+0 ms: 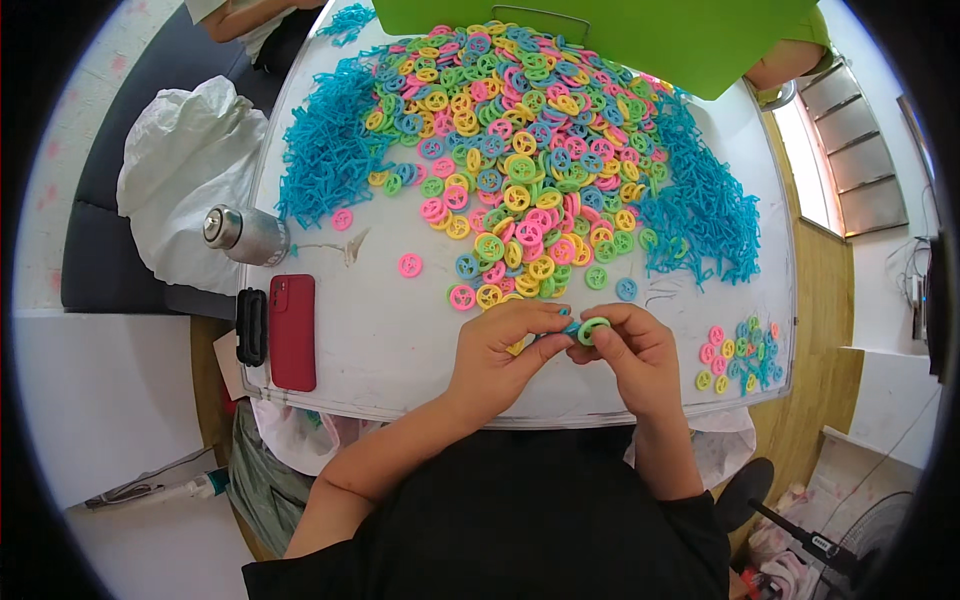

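Both hands [565, 350] pinch one smooth green plastic ring [592, 329].

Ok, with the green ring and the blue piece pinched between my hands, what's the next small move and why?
Probably press the two together. The right hand pinches the green ring right against the blue piece at the left hand fingertips, so they look nearly mated. Whether they are already seated is hidden by the fingers.

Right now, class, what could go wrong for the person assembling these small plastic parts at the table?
1. The green plastic ring pinched between both hands could slip and roll off the white table's near edge.
2. A left elbow sweep might knock the red phone, lying at that edge.
3. The silver can lies at the left rim and could roll off.
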`<action>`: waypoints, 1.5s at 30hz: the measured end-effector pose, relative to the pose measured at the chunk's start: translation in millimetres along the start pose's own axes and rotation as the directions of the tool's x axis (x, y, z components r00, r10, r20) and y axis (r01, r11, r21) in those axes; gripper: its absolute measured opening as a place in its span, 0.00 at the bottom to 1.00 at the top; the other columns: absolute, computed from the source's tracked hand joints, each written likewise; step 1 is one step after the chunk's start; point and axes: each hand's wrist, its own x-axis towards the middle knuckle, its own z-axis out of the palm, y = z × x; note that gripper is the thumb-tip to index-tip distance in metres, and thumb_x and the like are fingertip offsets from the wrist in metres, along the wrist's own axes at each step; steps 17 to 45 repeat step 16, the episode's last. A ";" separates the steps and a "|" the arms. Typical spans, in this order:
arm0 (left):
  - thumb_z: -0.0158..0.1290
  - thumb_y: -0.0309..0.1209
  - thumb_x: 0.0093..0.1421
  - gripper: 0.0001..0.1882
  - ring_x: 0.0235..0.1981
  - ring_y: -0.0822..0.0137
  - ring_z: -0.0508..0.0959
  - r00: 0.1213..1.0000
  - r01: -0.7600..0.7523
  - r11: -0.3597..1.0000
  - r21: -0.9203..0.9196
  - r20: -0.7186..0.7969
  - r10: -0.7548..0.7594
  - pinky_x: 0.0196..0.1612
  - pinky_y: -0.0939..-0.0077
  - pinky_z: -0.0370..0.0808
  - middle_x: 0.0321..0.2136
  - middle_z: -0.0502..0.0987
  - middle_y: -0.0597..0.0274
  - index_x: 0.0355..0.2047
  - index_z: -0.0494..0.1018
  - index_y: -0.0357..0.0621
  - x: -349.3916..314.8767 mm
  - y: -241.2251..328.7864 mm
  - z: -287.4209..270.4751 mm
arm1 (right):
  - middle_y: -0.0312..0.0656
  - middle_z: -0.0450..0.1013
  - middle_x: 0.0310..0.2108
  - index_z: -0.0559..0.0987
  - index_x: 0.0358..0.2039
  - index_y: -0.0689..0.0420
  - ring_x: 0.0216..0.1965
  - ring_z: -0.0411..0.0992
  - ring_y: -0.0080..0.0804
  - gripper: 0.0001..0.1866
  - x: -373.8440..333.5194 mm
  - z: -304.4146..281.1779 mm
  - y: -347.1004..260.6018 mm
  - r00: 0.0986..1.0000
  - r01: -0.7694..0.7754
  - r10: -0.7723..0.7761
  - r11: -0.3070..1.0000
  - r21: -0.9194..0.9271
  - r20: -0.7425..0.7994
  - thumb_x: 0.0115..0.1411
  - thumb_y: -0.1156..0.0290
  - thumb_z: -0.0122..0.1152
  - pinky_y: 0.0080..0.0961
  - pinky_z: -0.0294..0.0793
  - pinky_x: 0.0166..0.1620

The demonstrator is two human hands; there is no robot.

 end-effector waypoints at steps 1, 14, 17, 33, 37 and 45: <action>0.63 0.20 0.56 0.11 0.44 0.65 0.81 1.000 -0.003 1.000 0.001 0.000 0.003 0.49 0.70 0.76 0.43 0.82 0.56 0.41 0.81 0.40 -0.2 0.1 0.2 | 0.43 0.77 0.39 0.76 0.46 0.65 0.38 0.79 0.28 0.11 0.7 1.4 3.3 0.999 0.033 -0.032 0.999 0.042 -0.005 0.68 0.71 0.57 0.28 0.83 0.43; 0.66 0.23 0.51 0.15 0.37 0.58 0.82 0.931 -0.338 0.818 0.466 0.039 0.363 0.38 0.70 0.78 0.41 0.82 0.55 0.41 0.82 0.46 -1.6 6.1 1.2 | 0.42 0.77 0.38 0.74 0.41 0.61 0.38 0.79 0.28 0.07 1.0 10.4 9.3 0.988 -0.108 0.132 0.963 0.247 -0.085 0.68 0.71 0.58 0.29 0.84 0.43; 0.65 0.24 0.51 0.15 0.38 0.58 0.82 0.936 -0.324 0.828 0.458 0.030 0.350 0.38 0.70 0.78 0.42 0.82 0.56 0.41 0.82 0.47 -1.8 6.9 1.8 | 0.44 0.78 0.42 0.69 0.61 0.62 0.40 0.80 0.31 0.22 -2.4 10.8 8.3 0.991 0.060 -0.081 0.981 -0.185 -0.106 0.68 0.72 0.57 0.29 0.83 0.42; 0.65 0.24 0.51 0.15 0.38 0.58 0.82 0.936 -0.324 0.828 0.458 0.030 0.350 0.38 0.70 0.78 0.42 0.82 0.56 0.41 0.82 0.47 -1.8 6.9 1.8 | 0.44 0.78 0.42 0.69 0.61 0.62 0.40 0.80 0.31 0.22 -2.4 10.8 8.3 0.991 0.060 -0.081 0.981 -0.185 -0.106 0.68 0.72 0.57 0.29 0.83 0.42; 0.65 0.24 0.51 0.15 0.38 0.58 0.82 0.936 -0.324 0.828 0.458 0.030 0.350 0.38 0.70 0.78 0.42 0.82 0.56 0.41 0.82 0.47 -1.8 6.9 1.8 | 0.44 0.78 0.42 0.69 0.61 0.62 0.40 0.80 0.31 0.22 -2.4 10.8 8.3 0.991 0.060 -0.081 0.981 -0.185 -0.106 0.68 0.72 0.57 0.29 0.83 0.42; 0.65 0.24 0.51 0.15 0.38 0.58 0.82 0.936 -0.324 0.828 0.458 0.030 0.350 0.38 0.70 0.78 0.42 0.82 0.56 0.41 0.82 0.47 -1.8 6.9 1.8 | 0.44 0.78 0.42 0.69 0.61 0.62 0.40 0.80 0.31 0.22 -2.4 10.8 8.3 0.991 0.060 -0.081 0.981 -0.185 -0.106 0.68 0.72 0.57 0.29 0.83 0.42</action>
